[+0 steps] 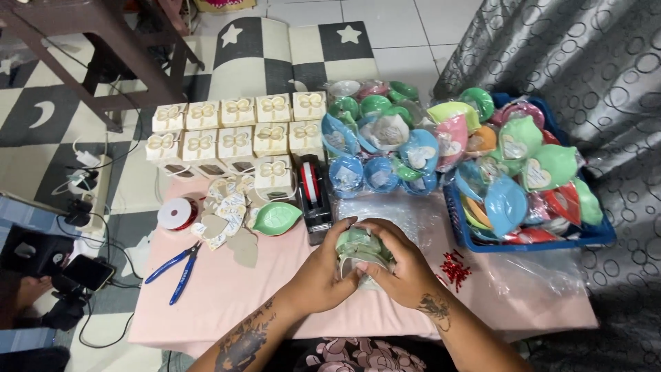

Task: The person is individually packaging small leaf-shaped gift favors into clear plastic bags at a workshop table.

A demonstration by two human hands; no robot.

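Pink cloth covers the low table [220, 289], which stands on a black-and-cream play mat with star and moon shapes. Both hands meet at the table's near edge: the left hand [323, 272] and the right hand [403, 265] are closed around a green leaf-shaped dish wrapped in clear film [361, 244], fingers curled over its top and sides. Just beyond the grip stands a black tape dispenser [313, 196], and left of that lies another green leaf dish [277, 218] beside paper tags [224, 213]. Farther left are a red ribbon spool [177, 213] and blue-handled pliers [175, 265]. Right of the grip lie small red ties [454, 269]; past them, a blue basket [468, 238] holds wrapped coloured dishes. Cream gift boxes [237, 134] stand in rows behind.
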